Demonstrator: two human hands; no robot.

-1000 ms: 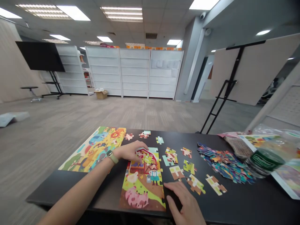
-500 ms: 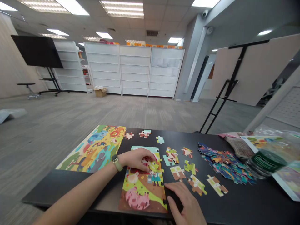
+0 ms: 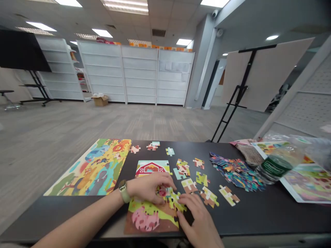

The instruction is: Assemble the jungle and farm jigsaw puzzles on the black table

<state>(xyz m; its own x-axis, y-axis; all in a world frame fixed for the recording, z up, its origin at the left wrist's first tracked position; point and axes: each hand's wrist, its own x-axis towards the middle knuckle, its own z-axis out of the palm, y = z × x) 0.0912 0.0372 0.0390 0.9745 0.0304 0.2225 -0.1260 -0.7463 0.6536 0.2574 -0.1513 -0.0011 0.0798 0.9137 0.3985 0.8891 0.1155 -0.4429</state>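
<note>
A partly assembled farm jigsaw puzzle [image 3: 144,220] lies in front of me, with a red barn at its top and a pink pig at its bottom. My left hand [image 3: 152,186], wearing a watch, bends over its middle, thumb and fingers around a pinkish puzzle piece [image 3: 162,191]. At the right edge, the fingertips of my right hand [image 3: 198,217] pinch a yellow-green puzzle piece [image 3: 178,203] that sticks out past the border. The fingers partly hide both pieces. Several loose pieces, among them a brown-and-green one [image 3: 209,197], lie to the right.
A finished animal puzzle [image 3: 95,168] lies at the left of the black table [image 3: 103,215]. To the right are a heap of dark blue puzzle pieces [image 3: 238,172], a plastic bottle [image 3: 274,168] and a printed picture sheet [image 3: 307,186]. More loose pieces [image 3: 135,149] sit along the far edge.
My left hand has moved down from the barn to the puzzle's middle, uncovering the barn. My right hand has come up to the right edge, meeting a piece there. The view has shifted right.
</note>
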